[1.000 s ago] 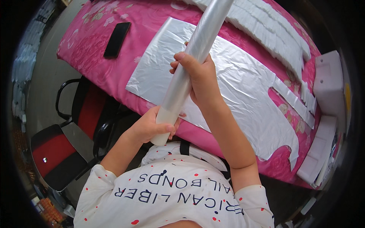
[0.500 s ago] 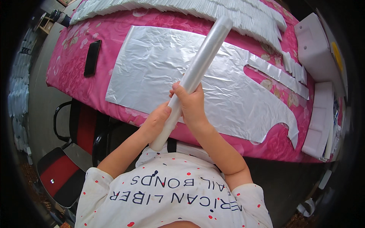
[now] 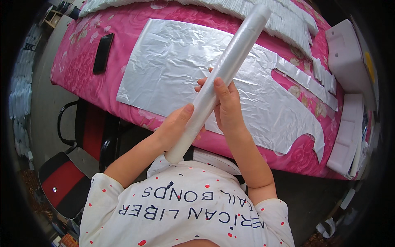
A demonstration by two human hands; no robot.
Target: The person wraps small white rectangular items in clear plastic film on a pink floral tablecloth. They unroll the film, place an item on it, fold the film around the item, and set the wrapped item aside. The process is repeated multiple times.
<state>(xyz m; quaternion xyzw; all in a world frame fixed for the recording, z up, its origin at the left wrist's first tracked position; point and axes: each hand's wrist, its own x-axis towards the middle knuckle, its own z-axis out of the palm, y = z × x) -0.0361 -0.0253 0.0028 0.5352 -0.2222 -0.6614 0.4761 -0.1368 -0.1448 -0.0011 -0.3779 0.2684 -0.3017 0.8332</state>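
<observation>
A long roll of silvery-white plastic film (image 3: 232,57) slants from my body up over the table. My left hand (image 3: 177,125) is wrapped round its lower part, thumb along the side. Higher up, near the middle, my right hand (image 3: 227,101) holds it with the thumb on top and fingertips showing past the far side. Beneath the roll, a wrinkled silvery plastic bag (image 3: 168,61) lies flat on the table, with curved cut-outs and two narrow strips at its right end. The roll covers part of this bag.
A pink flowered cloth covers the table (image 3: 82,66). On it lie a black phone (image 3: 103,53) at the left and layered stacks of white plastic bags (image 3: 284,24) along the back. White foam boxes (image 3: 347,61) stand at the right. A red-and-black chair (image 3: 66,183) is at the lower left.
The roll and both hands have moved slightly up and to the right. My right hand has slid a little higher along the roll, its fingers looser. The view has shifted slightly.
</observation>
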